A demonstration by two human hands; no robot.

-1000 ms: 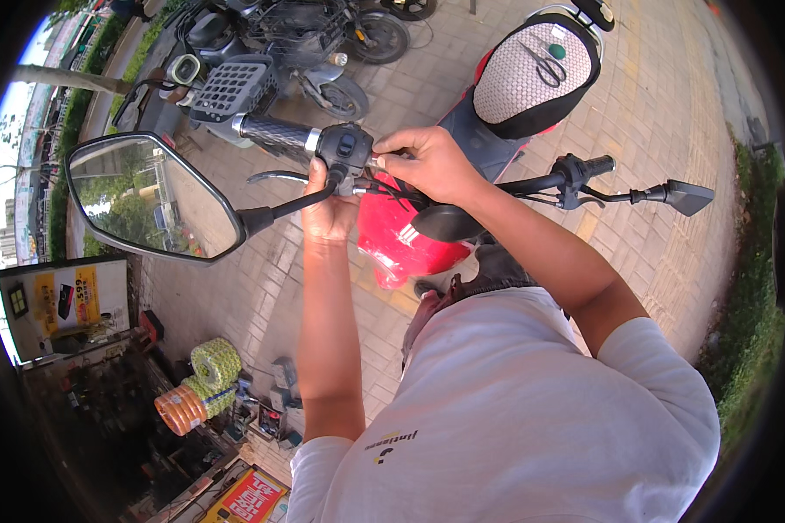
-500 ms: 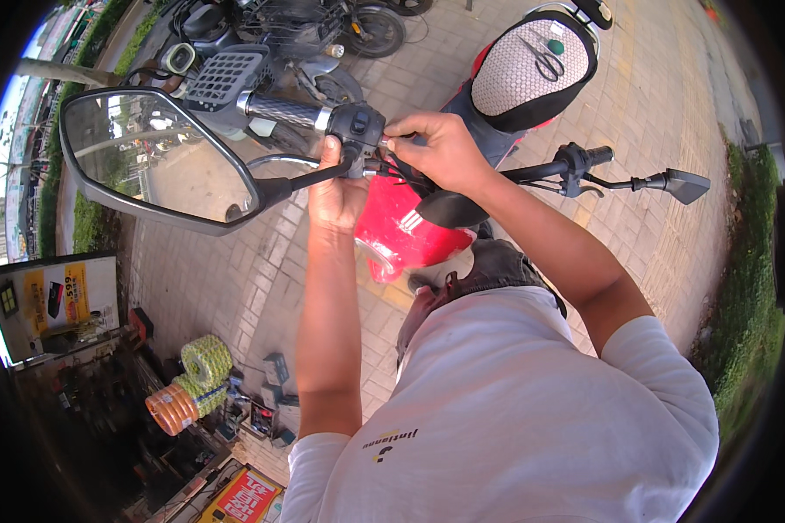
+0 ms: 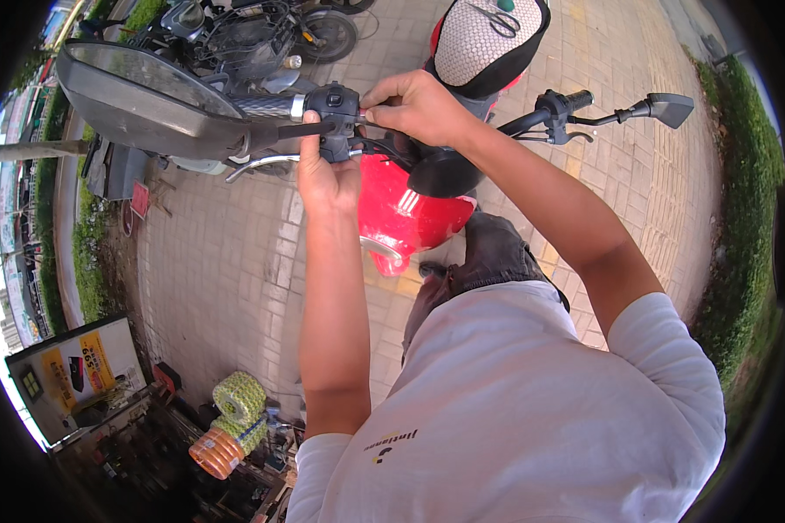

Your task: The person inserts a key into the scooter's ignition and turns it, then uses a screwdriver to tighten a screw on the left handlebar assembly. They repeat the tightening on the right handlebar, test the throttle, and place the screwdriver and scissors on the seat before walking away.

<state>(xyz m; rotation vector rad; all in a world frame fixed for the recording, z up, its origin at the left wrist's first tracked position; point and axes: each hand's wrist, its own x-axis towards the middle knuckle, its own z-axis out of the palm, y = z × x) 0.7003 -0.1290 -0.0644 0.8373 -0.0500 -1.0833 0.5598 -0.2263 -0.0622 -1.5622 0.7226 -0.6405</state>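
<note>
Head view: left hand (image 3: 327, 179) under black switch housing (image 3: 333, 118) on scooter's left handlebar, fingers curled up around it, gripping from below. Right hand (image 3: 419, 105) closed, fingertips pinched at housing's right side, by black cables. Housing sits between ribbed grip (image 3: 266, 106) and red front fairing (image 3: 401, 213). Large mirror (image 3: 139, 100) just left of housing, silver brake lever (image 3: 257, 164) below grip. Right handlebar end (image 3: 563, 109) and small mirror (image 3: 667, 106) well apart. Seat (image 3: 488, 39) behind hands. Brick paving (image 3: 227, 279) beneath.
</note>
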